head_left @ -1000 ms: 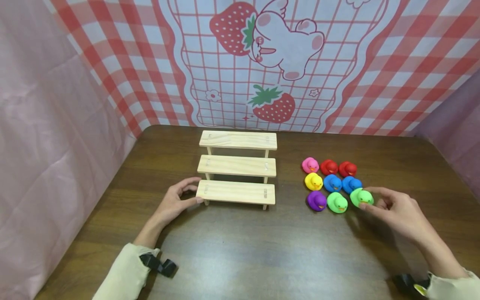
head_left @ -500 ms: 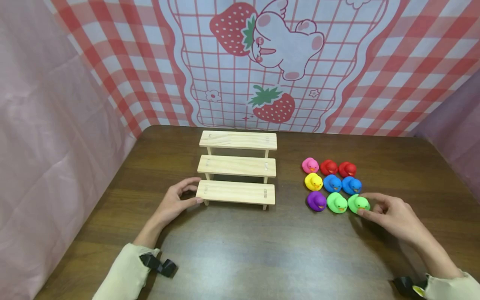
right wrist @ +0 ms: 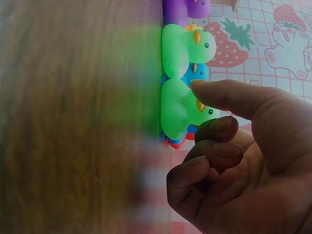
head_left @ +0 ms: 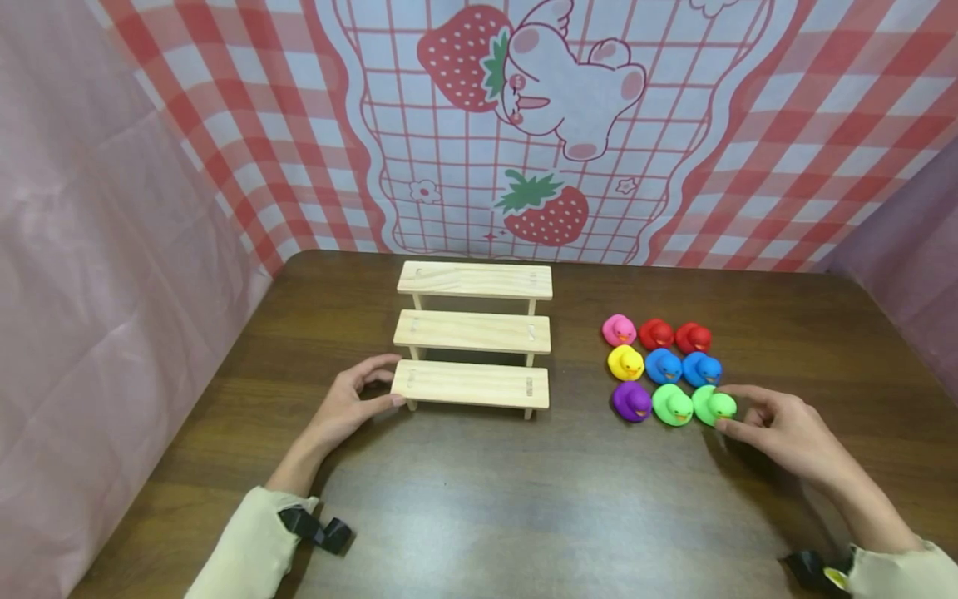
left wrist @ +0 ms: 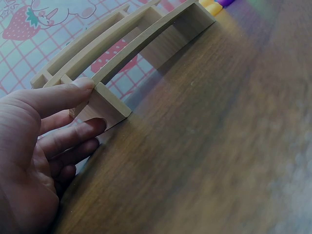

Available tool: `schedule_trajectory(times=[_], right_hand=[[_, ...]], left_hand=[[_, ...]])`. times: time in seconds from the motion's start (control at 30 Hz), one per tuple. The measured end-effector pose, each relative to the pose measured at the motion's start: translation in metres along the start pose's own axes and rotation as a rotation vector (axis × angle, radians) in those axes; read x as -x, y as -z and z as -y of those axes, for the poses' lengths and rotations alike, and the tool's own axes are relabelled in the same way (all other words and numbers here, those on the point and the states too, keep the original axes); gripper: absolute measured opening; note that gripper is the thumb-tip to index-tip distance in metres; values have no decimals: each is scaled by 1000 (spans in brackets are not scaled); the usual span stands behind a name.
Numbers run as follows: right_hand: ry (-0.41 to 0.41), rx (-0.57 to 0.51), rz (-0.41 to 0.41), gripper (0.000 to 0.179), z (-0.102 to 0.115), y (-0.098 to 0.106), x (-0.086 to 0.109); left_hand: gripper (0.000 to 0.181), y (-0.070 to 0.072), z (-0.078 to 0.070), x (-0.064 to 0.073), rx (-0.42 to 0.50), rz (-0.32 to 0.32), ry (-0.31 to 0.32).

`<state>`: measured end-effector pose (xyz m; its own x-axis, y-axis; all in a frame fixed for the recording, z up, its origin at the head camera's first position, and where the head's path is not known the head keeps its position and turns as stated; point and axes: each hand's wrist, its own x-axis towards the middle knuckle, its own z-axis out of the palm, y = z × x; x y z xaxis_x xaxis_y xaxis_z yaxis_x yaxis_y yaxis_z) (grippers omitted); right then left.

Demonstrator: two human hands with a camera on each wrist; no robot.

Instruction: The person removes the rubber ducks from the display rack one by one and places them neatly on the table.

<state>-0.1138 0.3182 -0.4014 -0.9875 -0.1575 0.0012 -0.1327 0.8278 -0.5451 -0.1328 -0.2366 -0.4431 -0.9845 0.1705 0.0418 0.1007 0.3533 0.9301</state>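
Note:
A pale wooden three-step stand (head_left: 471,384) is at the table's left-centre in the head view. My left hand (head_left: 350,406) grips the left end of its lowest step, thumb (left wrist: 84,84) on the front corner and fingers around the end. Right of the stand, small rubber ducks sit in three rows. My right hand (head_left: 786,428) holds the rightmost green rubber duck (head_left: 711,406) of the front row between thumb and index finger. In the right wrist view its thumb (right wrist: 207,90) lies over the duck's beak, and the other fingers are curled. Beside it stands another green duck (head_left: 673,405).
Left of the green ducks is a purple duck (head_left: 632,401). Behind are a yellow duck (head_left: 625,363) and two blue ducks (head_left: 664,366), then a pink duck (head_left: 619,330) and two red ducks (head_left: 656,334). A checked strawberry cloth (head_left: 546,215) hangs behind the brown table (head_left: 479,499).
My right hand has lowered the green duck to the front row's right end and nudged it slightly left against its neighbour. The left hand and the stand have stayed put.

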Motion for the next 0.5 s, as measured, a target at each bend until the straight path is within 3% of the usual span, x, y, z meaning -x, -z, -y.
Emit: schedule_trajectory(times=[0.5], right_hand=[[31, -4, -6, 46, -1, 3, 3]], left_hand=[[61, -1, 0, -1, -5, 4, 1]])
